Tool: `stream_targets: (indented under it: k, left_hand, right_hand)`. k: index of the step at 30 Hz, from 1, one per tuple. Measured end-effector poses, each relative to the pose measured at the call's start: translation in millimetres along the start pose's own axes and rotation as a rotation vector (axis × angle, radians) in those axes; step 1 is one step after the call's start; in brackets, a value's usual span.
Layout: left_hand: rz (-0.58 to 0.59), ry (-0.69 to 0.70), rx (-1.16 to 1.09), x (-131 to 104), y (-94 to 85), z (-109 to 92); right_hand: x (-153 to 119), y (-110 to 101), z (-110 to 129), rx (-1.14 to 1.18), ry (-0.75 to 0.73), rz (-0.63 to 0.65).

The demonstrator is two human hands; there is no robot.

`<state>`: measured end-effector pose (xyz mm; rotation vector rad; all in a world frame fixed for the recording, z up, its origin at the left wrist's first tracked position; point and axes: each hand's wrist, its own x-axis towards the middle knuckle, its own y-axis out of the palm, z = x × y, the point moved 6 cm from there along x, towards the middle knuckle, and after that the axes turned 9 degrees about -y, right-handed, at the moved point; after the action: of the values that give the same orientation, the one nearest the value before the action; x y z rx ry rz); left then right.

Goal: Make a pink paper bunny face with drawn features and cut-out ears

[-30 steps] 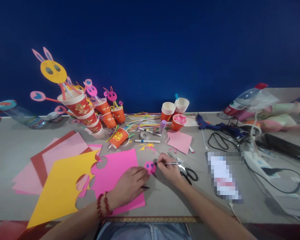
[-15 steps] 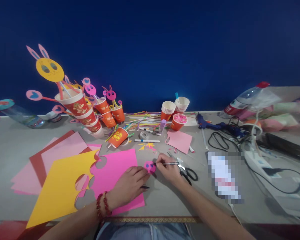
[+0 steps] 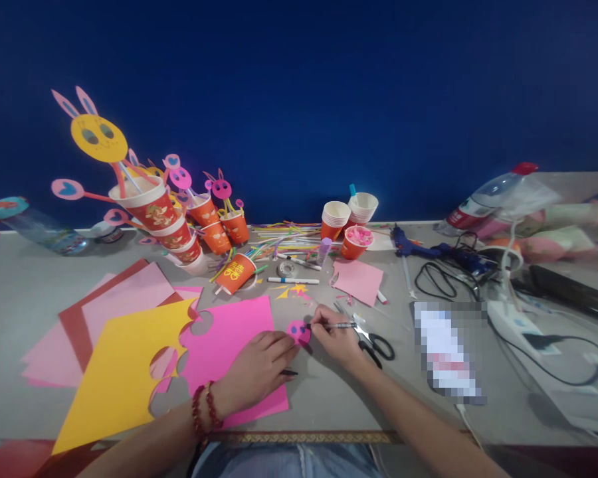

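My right hand [image 3: 335, 333] pinches a black-and-clear pen [image 3: 339, 325], its tip at the right edge of a small pink paper circle [image 3: 299, 331]. Two blue eye shapes show on that circle. With its fingertips, my left hand [image 3: 259, 365] presses the circle's left side against the table. From under that hand sticks out a dark pointed piece [image 3: 289, 373], perhaps a pen cap. Beneath the palm lies a bright pink sheet [image 3: 229, 318] with round cut-outs. Scissors with black handles [image 3: 379, 346] rest just right of my right hand.
Left lie a yellow cut sheet [image 3: 114, 365] and pink and red papers. Behind stand red paper cups [image 3: 234, 229] with rabbit figures, a tipped cup [image 3: 236, 273], a marker [image 3: 293, 281] and pipe cleaners. To the right are a glue gun [image 3: 413, 249], cables and a power strip [image 3: 518, 332].
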<state>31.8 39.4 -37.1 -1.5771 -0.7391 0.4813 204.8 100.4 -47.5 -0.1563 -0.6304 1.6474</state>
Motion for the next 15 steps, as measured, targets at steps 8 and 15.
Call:
stream_targets:
  k: [8, 15]
  left_hand:
    - [0.005, 0.001, -0.001, -0.6, 3.8, 0.9]
    - [-0.006, 0.005, -0.006, 0.2, 1.9, 0.2]
  right_hand:
    - [0.0, 1.0, -1.7, 0.008, -0.002, 0.002]
    - [-0.6, 1.9, -3.5, 0.012, -0.002, 0.002]
